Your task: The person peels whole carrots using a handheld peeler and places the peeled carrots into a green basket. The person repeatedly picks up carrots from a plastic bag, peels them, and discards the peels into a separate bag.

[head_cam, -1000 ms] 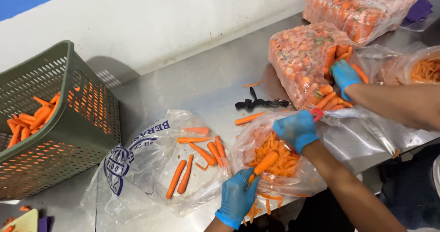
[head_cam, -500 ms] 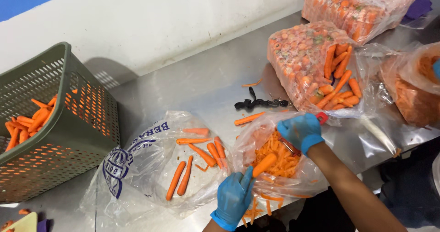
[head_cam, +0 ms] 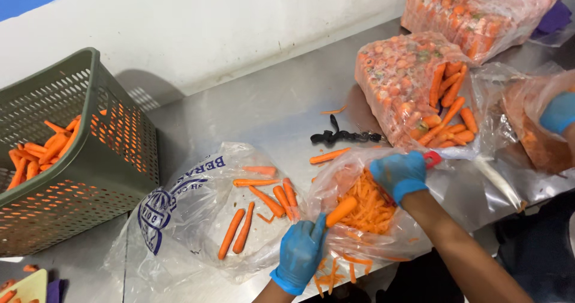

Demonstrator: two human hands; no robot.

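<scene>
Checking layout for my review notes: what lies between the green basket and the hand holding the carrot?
In the head view, between the basket and the left hand with its carrot, a clear plastic bag lies flat with loose carrots on it.

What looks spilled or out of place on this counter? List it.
Peelings lie scattered at the counter edge outside the bag. A loose carrot lies on bare steel beside a black tie. Nothing looks damaged.

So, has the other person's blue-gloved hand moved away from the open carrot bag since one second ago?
Yes. The co-worker's hand has moved right, away from the open carrot bag, to the frame's right edge.
</scene>
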